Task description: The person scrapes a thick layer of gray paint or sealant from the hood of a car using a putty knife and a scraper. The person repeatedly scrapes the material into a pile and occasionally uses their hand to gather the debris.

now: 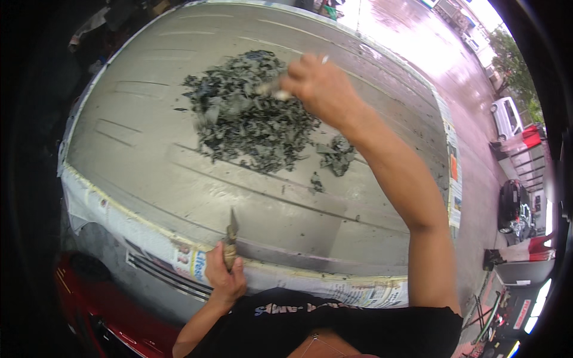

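A wide grey vehicle roof (131,161), masked with newspaper and tape at its edges, lies before me. Near its front edge my left hand (224,277) is closed round the stained handle of a narrow-bladed scraper (233,225), blade pointing up and away. A broad heap of grey-black paint flakes (250,119) covers the roof's middle. Over the heap's right side, my right hand (319,83) is closed on a pale, motion-blurred tool (271,89) whose kind I cannot make out. Below my right forearm sits a smaller clump of flakes (337,155).
Newspaper masking (197,262) hangs along the near edge. A red car (113,310) stands at lower left. To the right are a dark car (514,206), a white van (507,118) and red-and-white barriers (525,138). Wet pavement (412,36) stretches beyond the roof.
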Tool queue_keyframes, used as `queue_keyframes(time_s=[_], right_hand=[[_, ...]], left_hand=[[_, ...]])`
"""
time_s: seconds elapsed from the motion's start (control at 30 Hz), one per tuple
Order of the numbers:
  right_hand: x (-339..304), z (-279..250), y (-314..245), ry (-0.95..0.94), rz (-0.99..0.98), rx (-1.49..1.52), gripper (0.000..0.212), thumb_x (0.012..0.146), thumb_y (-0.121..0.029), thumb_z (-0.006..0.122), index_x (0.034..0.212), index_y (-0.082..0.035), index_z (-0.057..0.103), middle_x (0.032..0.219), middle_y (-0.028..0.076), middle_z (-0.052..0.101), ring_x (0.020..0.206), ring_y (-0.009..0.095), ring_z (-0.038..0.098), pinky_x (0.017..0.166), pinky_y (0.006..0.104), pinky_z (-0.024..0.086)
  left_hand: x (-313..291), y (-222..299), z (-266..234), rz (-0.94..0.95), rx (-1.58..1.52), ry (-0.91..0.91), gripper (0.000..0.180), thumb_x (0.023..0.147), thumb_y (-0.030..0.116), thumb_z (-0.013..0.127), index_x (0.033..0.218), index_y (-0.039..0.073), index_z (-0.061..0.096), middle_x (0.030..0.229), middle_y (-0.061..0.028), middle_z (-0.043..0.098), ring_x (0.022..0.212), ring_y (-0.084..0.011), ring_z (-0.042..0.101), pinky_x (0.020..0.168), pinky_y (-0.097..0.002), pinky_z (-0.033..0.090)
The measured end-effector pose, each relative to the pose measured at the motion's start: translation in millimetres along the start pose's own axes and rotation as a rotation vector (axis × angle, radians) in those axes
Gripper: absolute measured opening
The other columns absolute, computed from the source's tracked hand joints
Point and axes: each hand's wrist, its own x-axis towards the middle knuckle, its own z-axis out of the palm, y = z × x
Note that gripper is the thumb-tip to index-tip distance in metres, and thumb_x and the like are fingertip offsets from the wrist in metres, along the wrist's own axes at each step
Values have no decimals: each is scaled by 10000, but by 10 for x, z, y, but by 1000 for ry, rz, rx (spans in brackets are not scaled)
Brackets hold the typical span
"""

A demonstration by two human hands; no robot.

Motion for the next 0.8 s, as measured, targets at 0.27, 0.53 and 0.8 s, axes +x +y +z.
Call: queue_keyframes(time_s=[0.27, 0.53, 0.8], right_hand=[[-353, -326, -427, -37, 314, 181, 358, 779, 62, 629, 1076, -122, 707, 951, 37, 613, 929, 244, 554, 785, 366, 487], [-563, -591, -776, 115, 366, 285, 277, 714, 35, 715, 957, -96, 736, 926, 37, 621, 929, 242, 567, 770, 355, 516], [-420, -509, -818, 165, 337, 52, 226, 718, -25, 729, 907, -150, 721, 912, 18, 591, 887, 215, 572, 674, 338, 513]], left_hand=[[78, 61, -98, 14, -63, -30, 530, 862, 108, 670, 1305, -104, 469, 988, -269, 592, 836, -424, 587, 721, -473, 485], [94, 78, -126, 54, -149, -57, 509, 863, 110, 660, 1293, -101, 491, 1024, -266, 604, 887, -429, 611, 764, -458, 501], [89, 27, -131, 39, -255, -32, 473, 933, 144, 585, 1314, -113, 471, 1036, -273, 612, 868, -419, 643, 763, -433, 511]])
